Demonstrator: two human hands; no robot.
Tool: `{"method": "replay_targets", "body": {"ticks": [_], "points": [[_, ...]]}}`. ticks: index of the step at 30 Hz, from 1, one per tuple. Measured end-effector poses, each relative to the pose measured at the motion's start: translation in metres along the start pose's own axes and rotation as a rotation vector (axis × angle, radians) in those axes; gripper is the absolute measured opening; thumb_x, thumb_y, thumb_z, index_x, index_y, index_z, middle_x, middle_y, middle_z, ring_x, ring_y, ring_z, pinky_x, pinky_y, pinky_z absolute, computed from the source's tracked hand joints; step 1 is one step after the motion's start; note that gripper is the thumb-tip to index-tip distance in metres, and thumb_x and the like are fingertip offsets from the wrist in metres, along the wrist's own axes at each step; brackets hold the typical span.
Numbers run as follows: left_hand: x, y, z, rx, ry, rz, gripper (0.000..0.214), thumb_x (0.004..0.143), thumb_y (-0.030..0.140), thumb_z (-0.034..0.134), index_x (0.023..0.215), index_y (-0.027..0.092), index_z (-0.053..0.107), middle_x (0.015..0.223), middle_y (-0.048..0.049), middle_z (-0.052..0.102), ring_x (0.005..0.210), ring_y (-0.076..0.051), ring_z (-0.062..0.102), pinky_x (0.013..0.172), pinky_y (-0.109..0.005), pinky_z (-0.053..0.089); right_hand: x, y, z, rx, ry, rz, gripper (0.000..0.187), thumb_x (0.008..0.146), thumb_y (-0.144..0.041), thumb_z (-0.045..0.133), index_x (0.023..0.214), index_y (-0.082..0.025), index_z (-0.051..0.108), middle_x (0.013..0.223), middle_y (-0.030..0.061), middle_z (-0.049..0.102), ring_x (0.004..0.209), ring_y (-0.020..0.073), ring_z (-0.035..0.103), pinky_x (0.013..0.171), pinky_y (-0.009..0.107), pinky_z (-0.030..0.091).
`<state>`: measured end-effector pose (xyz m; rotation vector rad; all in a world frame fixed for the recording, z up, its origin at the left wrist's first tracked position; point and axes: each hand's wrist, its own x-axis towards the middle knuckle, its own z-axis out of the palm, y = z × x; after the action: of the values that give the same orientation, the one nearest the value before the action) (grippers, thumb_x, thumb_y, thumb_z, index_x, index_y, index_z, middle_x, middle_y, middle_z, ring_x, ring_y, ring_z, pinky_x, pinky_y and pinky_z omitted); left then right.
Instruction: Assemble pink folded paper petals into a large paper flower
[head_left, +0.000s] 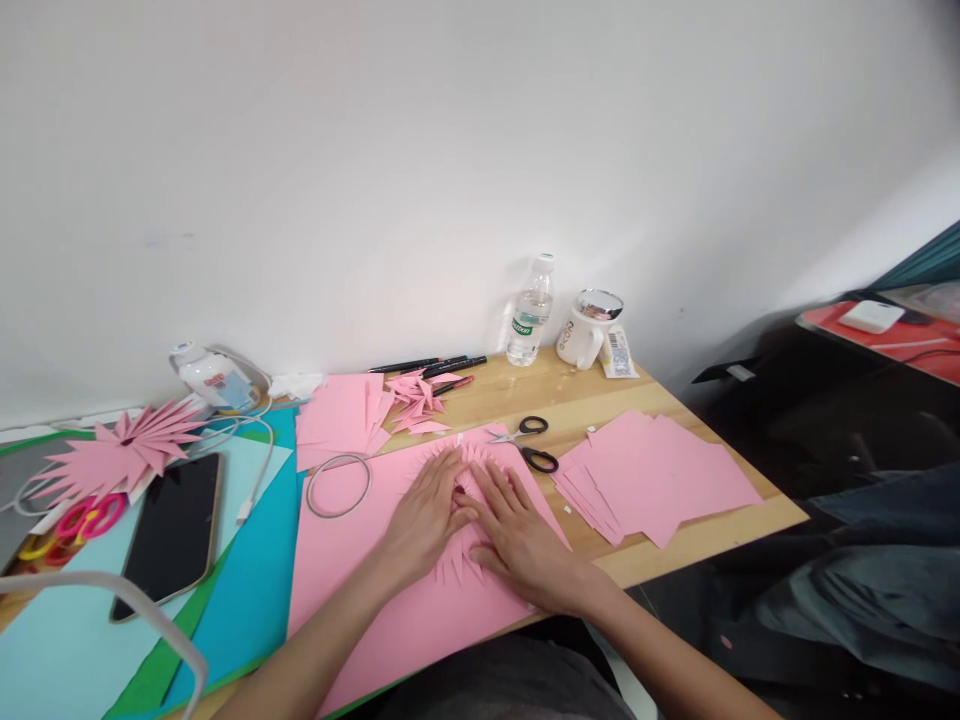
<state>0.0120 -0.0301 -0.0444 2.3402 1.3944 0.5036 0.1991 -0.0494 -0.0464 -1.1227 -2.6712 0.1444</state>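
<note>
My left hand (429, 510) lies flat on the left part of a folded pink paper starburst (459, 562), fingers stretched out. Across from it, my right hand (517, 530) rests flat on the right part, its fingers slightly spread. The thumbs are close together near the starburst's dark center. Much of the starburst is hidden under both hands; its pointed tips show below and above them. It lies on a large pink paper sheet (352, 600). Black-handled scissors (534, 445) lie just beyond my right hand, and a thin grey ring (339, 513) is left of my left hand.
Pink sheets (667, 470) are stacked at right, with more (337, 415) behind, beside pink scraps (416, 400) and pens (454, 367). A water bottle (529, 315) and mug (585, 335) stand by the wall. At left are a phone (174, 530), another starburst (127, 445) and pink-yellow scissors (90, 518).
</note>
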Motion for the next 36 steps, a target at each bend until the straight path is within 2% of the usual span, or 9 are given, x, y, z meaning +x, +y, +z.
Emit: {"method": "replay_targets", "body": {"ticks": [5,7,12,17,21,24,27,32,36], "points": [[0.001,0.001,0.0,0.021,0.004,-0.015,0.066,0.085,0.056,0.039,0.134,0.012,0.036,0.144,-0.0194,0.036,0.135,-0.025,0.028,0.11,-0.048,0.024,-0.001,-0.003,0.003,-0.031,0.036,0.012,0.07,0.088,-0.032,0.046,0.145,-0.006,0.012,0.151,0.0159,0.017,0.14,0.0287,0.003,0.111,0.051,0.022],[0.002,0.001,0.001,0.043,0.007,-0.012,0.067,0.085,0.057,0.039,0.133,0.011,0.037,0.143,-0.0199,0.037,0.135,-0.026,0.029,0.11,-0.047,0.025,-0.001,-0.003,0.005,-0.044,0.04,0.017,0.072,0.087,-0.032,0.047,0.144,-0.004,0.013,0.15,0.0167,0.017,0.14,0.0289,0.004,0.112,0.05,0.023],[0.004,0.001,0.007,0.133,0.032,-0.013,0.057,0.091,0.048,0.031,0.134,0.011,0.039,0.142,-0.0173,0.041,0.134,-0.025,0.031,0.109,-0.047,0.028,0.001,-0.004,0.01,-0.031,0.05,0.039,0.07,0.087,-0.034,0.049,0.143,-0.007,0.018,0.15,0.0145,0.02,0.14,0.0291,0.005,0.111,0.051,0.024],[0.005,0.001,0.011,0.204,0.053,-0.002,0.054,0.092,0.045,0.03,0.134,0.011,0.04,0.141,-0.0166,0.042,0.132,-0.025,0.034,0.108,-0.046,0.03,0.004,-0.008,0.016,0.027,0.105,0.104,0.071,0.086,-0.035,0.051,0.142,-0.007,0.02,0.146,0.0175,0.029,0.14,0.0286,0.01,0.109,0.053,0.027],[0.005,0.001,0.011,0.206,0.069,0.006,0.05,0.094,0.039,0.029,0.132,0.01,0.041,0.14,-0.0167,0.043,0.132,-0.023,0.034,0.108,-0.045,0.03,0.005,-0.006,0.009,0.097,0.09,0.126,0.072,0.085,-0.036,0.053,0.143,-0.008,0.02,0.146,0.0178,0.03,0.14,0.0274,0.013,0.11,0.052,0.027],[0.005,0.001,0.01,0.191,0.082,0.008,0.048,0.094,0.037,0.03,0.133,0.012,0.041,0.141,-0.0158,0.042,0.132,-0.023,0.034,0.108,-0.044,0.031,0.006,0.002,-0.001,0.132,0.036,0.099,0.071,0.086,-0.033,0.05,0.145,-0.014,0.015,0.148,0.0124,0.028,0.14,0.0234,0.013,0.11,0.047,0.029],[0.004,0.0,0.01,0.173,0.093,0.012,0.047,0.094,0.036,0.03,0.134,0.014,0.041,0.142,-0.0151,0.041,0.133,-0.022,0.033,0.107,-0.043,0.031,0.005,0.008,-0.005,0.071,-0.01,0.043,0.067,0.088,-0.031,0.046,0.145,-0.017,0.015,0.15,0.0081,0.024,0.141,0.0238,0.01,0.11,0.046,0.029],[0.003,-0.003,0.014,0.166,0.071,0.009,0.052,0.092,0.041,0.035,0.134,0.011,0.039,0.142,-0.0172,0.039,0.133,-0.024,0.031,0.108,-0.045,0.03,0.005,0.008,0.003,-0.067,0.028,0.042,0.064,0.091,-0.03,0.041,0.145,-0.009,0.015,0.15,0.0138,0.019,0.14,0.0268,0.01,0.111,0.048,0.026],[0.001,-0.006,0.016,0.126,0.074,0.017,0.053,0.09,0.039,0.041,0.136,0.013,0.037,0.142,-0.0166,0.039,0.133,-0.025,0.031,0.108,-0.046,0.03,0.007,0.006,0.006,-0.074,0.037,0.043,0.062,0.091,-0.031,0.04,0.145,-0.01,0.016,0.15,0.01,0.02,0.14,0.0259,0.009,0.11,0.048,0.029]]}}
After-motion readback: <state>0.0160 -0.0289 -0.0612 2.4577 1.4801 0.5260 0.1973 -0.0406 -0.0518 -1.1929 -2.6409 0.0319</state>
